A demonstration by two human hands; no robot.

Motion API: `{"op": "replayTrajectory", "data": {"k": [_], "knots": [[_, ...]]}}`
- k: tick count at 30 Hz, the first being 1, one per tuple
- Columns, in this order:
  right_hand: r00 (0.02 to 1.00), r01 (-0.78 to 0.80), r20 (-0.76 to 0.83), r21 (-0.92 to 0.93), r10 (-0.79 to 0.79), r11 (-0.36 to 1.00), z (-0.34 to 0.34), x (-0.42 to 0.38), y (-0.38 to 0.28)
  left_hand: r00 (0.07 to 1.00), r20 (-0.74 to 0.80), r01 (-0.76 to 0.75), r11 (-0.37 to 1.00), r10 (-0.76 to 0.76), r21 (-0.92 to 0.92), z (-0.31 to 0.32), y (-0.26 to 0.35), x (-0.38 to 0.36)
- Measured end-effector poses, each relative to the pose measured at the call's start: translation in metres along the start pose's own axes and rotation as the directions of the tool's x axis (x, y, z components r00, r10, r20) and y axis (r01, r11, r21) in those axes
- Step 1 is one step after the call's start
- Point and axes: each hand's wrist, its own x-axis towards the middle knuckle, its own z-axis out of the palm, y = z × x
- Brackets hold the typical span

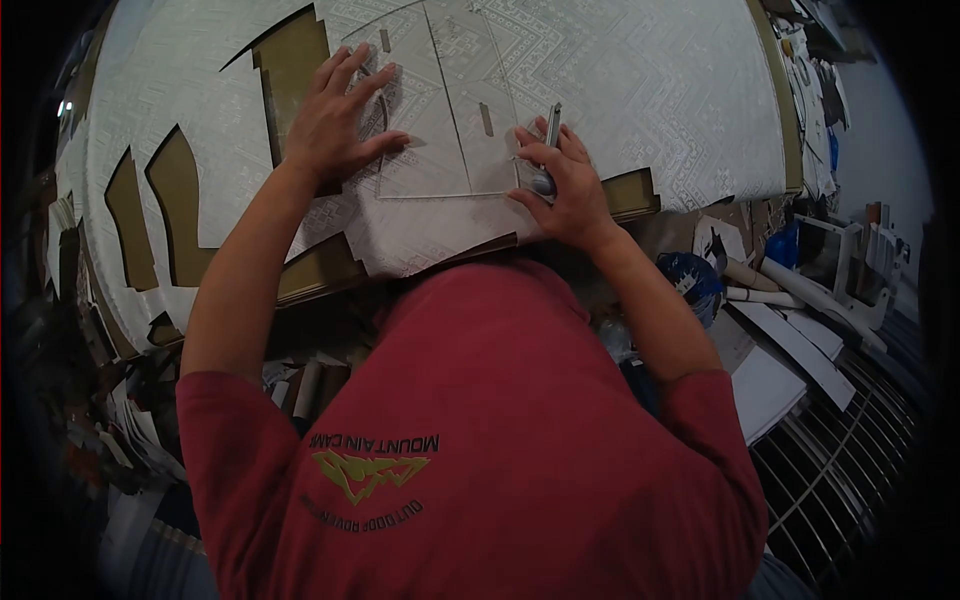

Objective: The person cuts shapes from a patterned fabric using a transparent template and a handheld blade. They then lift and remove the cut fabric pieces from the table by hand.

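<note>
White patterned fabric (660, 110) covers the work table. On it lies a pale pattern piece (425, 150) with dark edges, a dark line down its middle and two small slots. My left hand (345, 120) rests on the piece's left side, fingers spread. At its lower right edge, my right hand (568, 180) is closed around a utility knife (553, 125) with a slim metallic body that points away from me. Its blade tip is too small to make out. To the left, cut-out openings (180, 200) in the fabric show the olive-brown table surface.
Olive-brown board shows at the table's near edge (630, 192). To the right are a white frame (850, 255), rolled tubes (815, 290), paper sheets (765, 375) and a wire rack (840, 470). Scraps and clutter crowd the left side below the table.
</note>
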Motion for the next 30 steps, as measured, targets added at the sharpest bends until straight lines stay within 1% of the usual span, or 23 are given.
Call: {"op": "replayTrajectory", "data": {"k": [2,5,12,15,17,23,26,30], "knots": [[1.000,0.027,0.011,-0.063,-0.026,0.998,0.000,0.000,-0.001,1.000,-0.009,-0.009,1.000,0.009,-0.013,0.002,-0.003,-0.001],[0.999,0.032,0.034,-0.098,-0.028,0.995,0.000,0.000,-0.003,0.999,-0.028,-0.023,0.999,0.023,-0.033,0.005,-0.007,0.001],[0.999,0.035,0.032,-0.101,-0.032,0.994,0.001,-0.001,-0.004,0.999,-0.014,-0.035,0.999,0.034,-0.034,0.005,-0.007,0.000],[0.999,0.003,0.046,-0.108,0.002,0.994,-0.001,-0.001,-0.010,0.999,-0.015,-0.037,0.999,0.037,-0.025,0.005,-0.006,0.000],[0.999,-0.022,0.034,-0.072,0.025,0.997,0.000,0.001,-0.011,0.999,-0.012,-0.044,0.999,0.044,-0.011,0.004,-0.006,0.000],[1.000,-0.003,-0.012,-0.121,0.001,0.993,0.004,0.001,-0.014,0.999,-0.014,-0.042,0.999,0.042,0.002,0.001,-0.005,0.002],[0.999,0.015,-0.033,-0.105,-0.018,0.994,0.006,0.000,-0.014,0.999,-0.016,-0.034,0.999,0.034,-0.011,0.000,-0.003,0.000],[0.998,0.054,-0.010,-0.070,-0.054,0.996,0.008,0.003,-0.015,0.999,-0.030,-0.037,0.999,0.036,-0.010,-0.001,-0.002,0.000]]}}
